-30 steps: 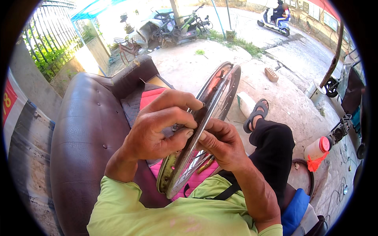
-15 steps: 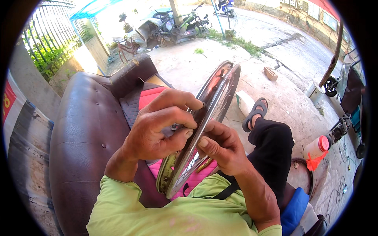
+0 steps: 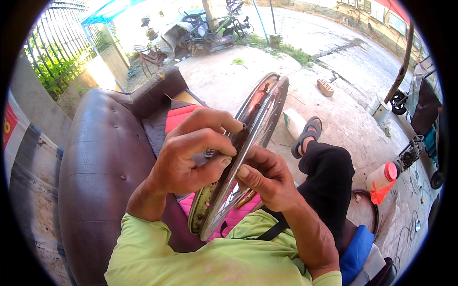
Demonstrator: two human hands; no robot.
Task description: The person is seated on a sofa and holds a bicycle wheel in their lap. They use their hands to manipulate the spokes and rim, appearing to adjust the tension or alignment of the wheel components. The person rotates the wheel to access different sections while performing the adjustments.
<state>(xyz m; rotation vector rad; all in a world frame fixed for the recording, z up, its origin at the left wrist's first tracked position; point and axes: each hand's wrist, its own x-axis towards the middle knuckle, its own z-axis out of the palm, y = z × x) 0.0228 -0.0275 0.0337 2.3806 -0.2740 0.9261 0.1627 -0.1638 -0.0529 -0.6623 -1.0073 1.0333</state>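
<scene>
Scooter (image 3: 234, 7) moved L, top ctr; R hand (image 3: 267, 181) pinching rim (image 3: 215, 205), L hand (image 3: 191, 155) at it, pinch unclear; red sign (image 3: 9, 125), yellow char., L edge.

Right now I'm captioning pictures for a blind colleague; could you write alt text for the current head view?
A person's left hand and right hand touch opposite sides of a spoked wheel rim, tilted before a lime-green shirt. A brown sofa stands on the left; ahead, a brick lies on pale ground.
</scene>
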